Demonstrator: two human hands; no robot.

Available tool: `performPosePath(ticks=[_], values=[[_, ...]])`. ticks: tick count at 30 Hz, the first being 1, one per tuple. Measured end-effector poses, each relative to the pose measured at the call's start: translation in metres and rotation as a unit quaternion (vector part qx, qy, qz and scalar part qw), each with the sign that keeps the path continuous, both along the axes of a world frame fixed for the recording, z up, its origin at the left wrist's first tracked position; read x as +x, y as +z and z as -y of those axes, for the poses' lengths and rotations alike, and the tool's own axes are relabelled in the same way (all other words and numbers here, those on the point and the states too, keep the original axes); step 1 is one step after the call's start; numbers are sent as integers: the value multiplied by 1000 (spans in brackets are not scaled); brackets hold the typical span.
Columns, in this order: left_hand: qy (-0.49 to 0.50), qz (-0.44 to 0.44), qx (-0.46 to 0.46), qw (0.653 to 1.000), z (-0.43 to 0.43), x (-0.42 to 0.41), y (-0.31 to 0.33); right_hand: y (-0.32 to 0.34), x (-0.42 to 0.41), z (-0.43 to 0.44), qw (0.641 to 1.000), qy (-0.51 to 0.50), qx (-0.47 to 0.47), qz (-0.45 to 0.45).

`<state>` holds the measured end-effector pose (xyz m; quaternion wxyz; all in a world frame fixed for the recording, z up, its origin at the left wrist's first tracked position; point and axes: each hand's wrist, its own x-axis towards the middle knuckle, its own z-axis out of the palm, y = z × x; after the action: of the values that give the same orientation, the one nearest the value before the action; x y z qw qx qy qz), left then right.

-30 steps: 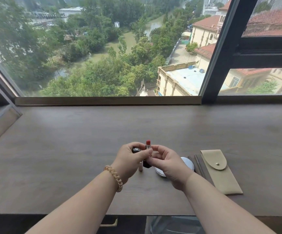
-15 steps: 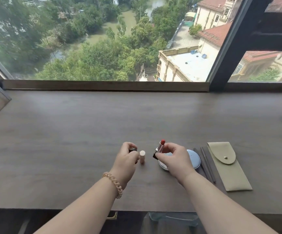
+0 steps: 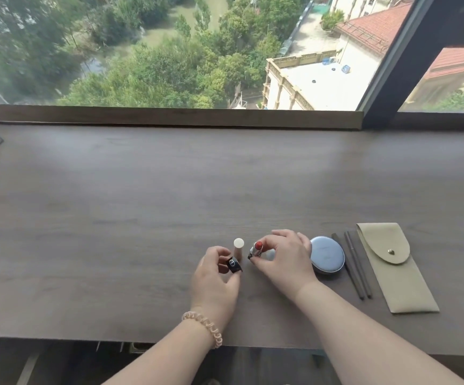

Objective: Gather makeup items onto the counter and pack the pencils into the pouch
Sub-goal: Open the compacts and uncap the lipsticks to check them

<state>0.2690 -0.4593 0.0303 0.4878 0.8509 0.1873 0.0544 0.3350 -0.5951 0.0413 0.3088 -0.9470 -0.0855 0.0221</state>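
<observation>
The right hand (image 3: 283,259) gripped an open lipstick (image 3: 255,249), red tip up and tilted toward the window. The left hand (image 3: 217,276) pinched its black cap (image 3: 233,265). Two pencils (image 3: 357,265) lay parallel on the counter (image 3: 114,218), long axes running near-to-far, just beside the pouch (image 3: 392,270).

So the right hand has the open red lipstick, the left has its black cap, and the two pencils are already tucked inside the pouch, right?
Not quite. The head view shows the two pencils lying on the counter between the compact and the closed pouch, not inside it. The rest holds: the right hand holds the open red lipstick, the left hand its black cap.
</observation>
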Motion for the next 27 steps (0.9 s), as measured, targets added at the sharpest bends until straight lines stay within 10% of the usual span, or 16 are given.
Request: performPosePath(ticks=[27], values=[[-20,-11,23,999,-14,24,20,13,-6,35,993,80,-85,-28]])
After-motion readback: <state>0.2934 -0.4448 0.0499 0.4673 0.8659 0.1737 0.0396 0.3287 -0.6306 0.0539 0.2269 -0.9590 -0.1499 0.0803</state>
